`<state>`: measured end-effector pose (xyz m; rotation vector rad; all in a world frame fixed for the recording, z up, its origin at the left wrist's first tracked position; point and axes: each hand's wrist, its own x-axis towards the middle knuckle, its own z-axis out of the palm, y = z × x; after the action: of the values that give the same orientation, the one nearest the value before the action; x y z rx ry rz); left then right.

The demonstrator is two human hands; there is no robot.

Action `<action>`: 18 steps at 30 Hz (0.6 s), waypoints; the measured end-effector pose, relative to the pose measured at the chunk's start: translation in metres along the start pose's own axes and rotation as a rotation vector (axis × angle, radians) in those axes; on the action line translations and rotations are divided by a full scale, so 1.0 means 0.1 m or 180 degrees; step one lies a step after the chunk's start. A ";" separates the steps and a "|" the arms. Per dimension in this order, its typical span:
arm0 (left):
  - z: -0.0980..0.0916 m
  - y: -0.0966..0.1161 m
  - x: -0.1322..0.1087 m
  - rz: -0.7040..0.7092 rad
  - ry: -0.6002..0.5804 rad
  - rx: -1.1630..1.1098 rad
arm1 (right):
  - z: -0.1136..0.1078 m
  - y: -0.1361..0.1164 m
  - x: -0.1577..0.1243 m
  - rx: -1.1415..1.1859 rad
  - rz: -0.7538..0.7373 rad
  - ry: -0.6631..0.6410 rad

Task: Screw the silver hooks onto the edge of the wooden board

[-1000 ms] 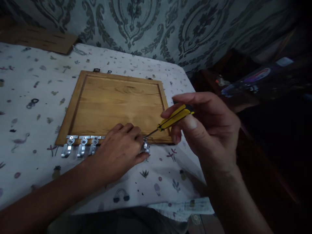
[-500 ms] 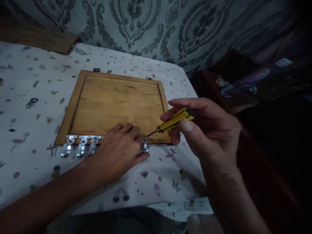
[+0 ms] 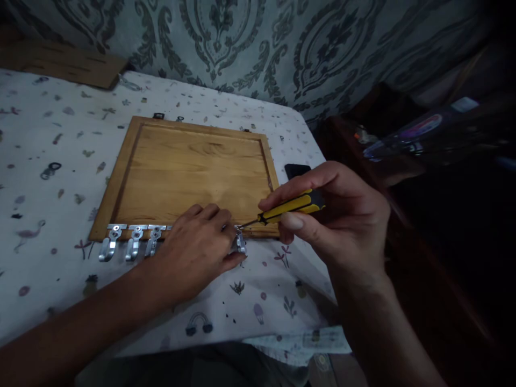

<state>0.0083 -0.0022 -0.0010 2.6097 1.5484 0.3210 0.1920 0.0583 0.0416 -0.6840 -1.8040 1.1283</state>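
A framed wooden board [image 3: 189,172] lies flat on a table under a white printed cloth [image 3: 48,134]. Three metal hooks [image 3: 133,241] are fixed along its near edge. My left hand [image 3: 195,250] rests on that edge with fingers closed, pinching another metal hook [image 3: 241,243] near the board's right corner. My right hand [image 3: 326,215] grips a yellow and black screwdriver [image 3: 288,207], held almost level. Its tip meets the top of the pinched hook.
A small black object [image 3: 296,171] lies on the cloth beside the board's right edge. A brown flat board [image 3: 68,63] sits at the far left by the patterned curtain [image 3: 250,43]. Dark furniture with a plastic packet [image 3: 407,137] stands to the right of the table's edge.
My right hand has lowered and tilted the screwdriver from a steep slant to nearly level, uncovering the black object behind it. My left hand has stayed on the hook.
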 end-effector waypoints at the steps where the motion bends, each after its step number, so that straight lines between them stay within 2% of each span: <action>1: 0.00 0.00 0.00 -0.0009 -0.0029 -0.0006 | -0.01 0.00 -0.01 0.0010 0.0020 -0.0034; 9: 0.00 0.00 0.00 -0.0013 -0.0055 -0.0065 | -0.01 0.03 -0.09 -0.0331 -0.0259 0.0146; 15: 0.03 -0.01 -0.01 0.0039 0.0067 -0.0052 | 0.00 -0.01 -0.20 -0.0290 -0.0357 0.0723; 18: 0.05 -0.01 -0.02 0.0056 0.0207 -0.0068 | -0.03 -0.03 -0.24 -0.0426 -0.0360 0.0654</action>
<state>0.0073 -0.0032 -0.0064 2.6232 1.5331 0.4254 0.2055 0.0391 0.0352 -0.7385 -1.7296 0.8369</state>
